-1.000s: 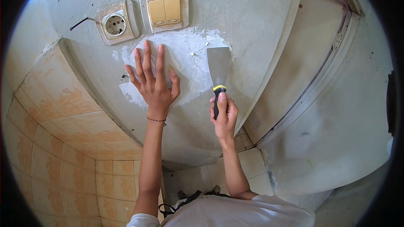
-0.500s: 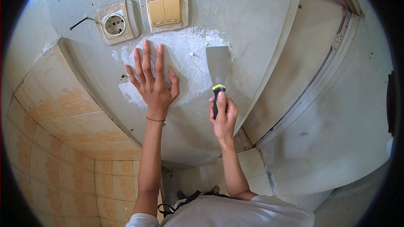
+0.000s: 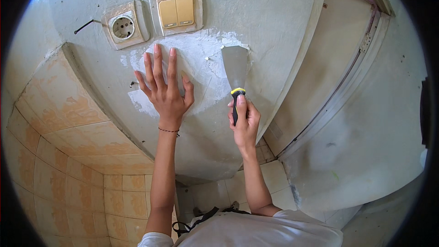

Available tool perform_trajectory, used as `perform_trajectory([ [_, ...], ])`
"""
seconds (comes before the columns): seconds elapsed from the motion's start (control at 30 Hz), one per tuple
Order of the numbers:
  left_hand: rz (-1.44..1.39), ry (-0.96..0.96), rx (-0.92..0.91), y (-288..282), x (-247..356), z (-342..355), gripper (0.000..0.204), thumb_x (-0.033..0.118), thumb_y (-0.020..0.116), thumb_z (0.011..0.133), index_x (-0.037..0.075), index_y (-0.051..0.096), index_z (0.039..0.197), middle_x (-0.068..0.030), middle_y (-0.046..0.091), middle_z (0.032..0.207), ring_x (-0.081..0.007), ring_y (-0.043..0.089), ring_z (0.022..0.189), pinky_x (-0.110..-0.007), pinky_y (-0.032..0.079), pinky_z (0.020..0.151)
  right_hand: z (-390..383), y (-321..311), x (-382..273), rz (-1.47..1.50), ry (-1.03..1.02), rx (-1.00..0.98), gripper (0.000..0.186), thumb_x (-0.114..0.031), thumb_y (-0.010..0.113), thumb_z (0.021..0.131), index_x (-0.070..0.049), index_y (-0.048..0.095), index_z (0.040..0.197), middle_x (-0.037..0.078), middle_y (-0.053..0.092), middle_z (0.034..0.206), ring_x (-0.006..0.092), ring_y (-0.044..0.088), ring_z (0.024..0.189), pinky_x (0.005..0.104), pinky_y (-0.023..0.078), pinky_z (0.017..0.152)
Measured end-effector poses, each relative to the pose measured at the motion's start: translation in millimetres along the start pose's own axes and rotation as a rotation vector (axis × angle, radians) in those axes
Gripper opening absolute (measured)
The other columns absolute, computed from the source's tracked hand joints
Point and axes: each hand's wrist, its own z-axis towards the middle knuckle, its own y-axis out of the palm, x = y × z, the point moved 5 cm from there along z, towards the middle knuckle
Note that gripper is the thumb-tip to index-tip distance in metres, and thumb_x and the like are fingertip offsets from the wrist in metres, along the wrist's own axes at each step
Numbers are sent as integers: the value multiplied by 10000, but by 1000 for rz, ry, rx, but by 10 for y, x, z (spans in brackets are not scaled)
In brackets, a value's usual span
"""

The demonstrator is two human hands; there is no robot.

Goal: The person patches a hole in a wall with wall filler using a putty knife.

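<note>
My left hand lies against the wall with its fingers spread, over the left part of a white plastered patch. In my right hand is a putty knife, gripped by its black and yellow handle with the thumb along it. Its wide metal blade points up and lies at the right edge of the patch. Small white flakes sit at the blade's top edge, and a few more bits cling to the patch left of it.
Above the patch are a wall socket and a double switch with yellowed keys. A long nail or screw juts out left of the socket. Orange-patterned tiles cover the lower left. A door stands at the right.
The putty knife has moved slightly up the wall in my right hand, and more white flakes show at its blade edge. My left hand stays in place.
</note>
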Motion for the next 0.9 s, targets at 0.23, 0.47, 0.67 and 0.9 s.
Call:
perform_trajectory([
  [0.23, 3, 1, 0, 5, -5, -2, 716, 200, 551, 842, 132, 506, 1553, -161, 411, 1643, -349, 302, 1562, -518, 61, 1288, -63, -22, 73, 1, 30, 9, 414, -380, 507, 1116, -42, 625, 908, -32, 485, 592, 30, 399, 499, 230, 297, 450],
  [0.47, -8, -5, -5, 10, -3, -9, 712, 192, 553, 840, 135, 513, 1549, -161, 411, 1643, -347, 296, 1564, -520, 61, 1288, 26, 16, 13, 31, 0, -15, 415, -383, 513, 1113, -42, 628, 905, -30, 481, 596, 30, 411, 503, 228, 297, 447],
  [0.67, -3, -1, 1, -16, -9, 4, 704, 187, 557, 843, 133, 518, 1544, -156, 411, 1645, -348, 296, 1564, -518, 62, 1288, -9, -4, -12, -13, 8, -9, 420, -388, 517, 1111, -42, 627, 900, -33, 482, 597, 33, 416, 498, 231, 300, 448],
  [0.9, 9, -4, -1, 0, -7, -1, 704, 193, 557, 844, 135, 517, 1545, -154, 415, 1642, -347, 302, 1561, -516, 63, 1288, -29, -23, 48, -13, 22, 11, 430, -392, 511, 1112, -42, 629, 892, -32, 482, 578, 34, 414, 495, 234, 298, 453],
])
